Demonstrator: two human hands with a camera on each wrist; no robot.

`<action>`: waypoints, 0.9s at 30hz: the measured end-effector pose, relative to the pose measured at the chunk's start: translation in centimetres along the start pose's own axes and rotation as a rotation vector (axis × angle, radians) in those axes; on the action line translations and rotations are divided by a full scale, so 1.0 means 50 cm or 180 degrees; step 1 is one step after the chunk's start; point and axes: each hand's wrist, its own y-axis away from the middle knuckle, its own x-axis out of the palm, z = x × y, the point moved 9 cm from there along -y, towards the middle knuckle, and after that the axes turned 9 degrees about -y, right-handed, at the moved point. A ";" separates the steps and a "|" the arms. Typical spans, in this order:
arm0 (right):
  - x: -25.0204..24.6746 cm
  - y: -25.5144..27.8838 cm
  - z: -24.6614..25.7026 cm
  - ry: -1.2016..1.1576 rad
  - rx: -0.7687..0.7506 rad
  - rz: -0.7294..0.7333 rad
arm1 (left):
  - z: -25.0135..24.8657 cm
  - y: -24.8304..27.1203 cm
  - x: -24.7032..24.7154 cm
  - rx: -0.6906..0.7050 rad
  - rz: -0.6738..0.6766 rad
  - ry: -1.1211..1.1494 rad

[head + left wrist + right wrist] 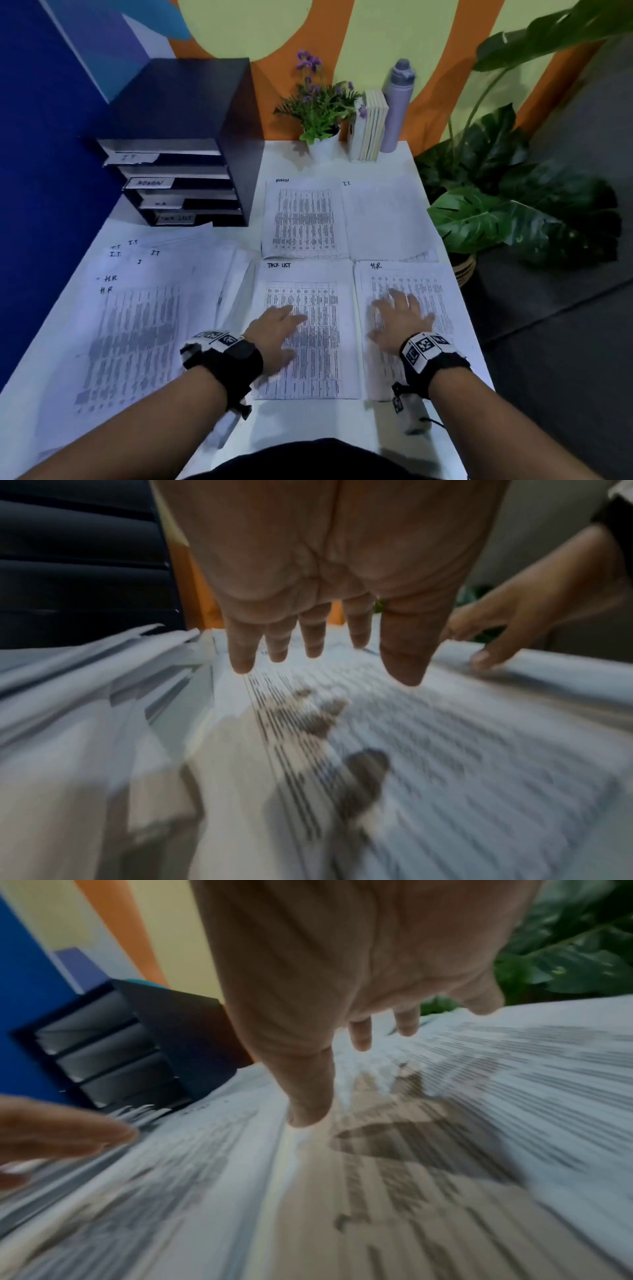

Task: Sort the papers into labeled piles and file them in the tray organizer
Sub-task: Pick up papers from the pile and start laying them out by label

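Four sorted paper piles lie on the white table (308, 421): ADMIN (303, 219) and I.T. (385, 219) at the back, TASK LIST (329, 370) and H.R. (442, 305) in front. A loose unsorted spread (137, 308) covers the left side. My left hand (279, 325) hovers flat and open just over the TASK LIST pile (428, 764), holding nothing. My right hand (399, 317) is spread open over the H.R. pile (514, 1096), holding nothing. The dark tray organizer (178, 147) with labelled slots stands at the back left.
A small potted plant with purple flowers (320, 109), upright books (371, 126) and a lilac bottle (397, 106) stand along the back edge. A large leafy floor plant (513, 205) sits beyond the table's right edge. A blue wall borders the left.
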 end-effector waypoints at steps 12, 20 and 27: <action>0.055 0.085 0.465 -0.0268 -0.1744 0.0835 | 0.454 0.179 -0.057 -0.2037 -0.0630 0.0907; 0.120 0.084 0.630 -0.1201 -0.1494 0.0465 | 0.621 0.270 0.055 -0.2508 0.0018 0.0648; 0.172 0.054 0.650 -0.0996 -0.0966 0.0235 | 0.604 0.246 0.031 -0.2074 0.0063 -0.0050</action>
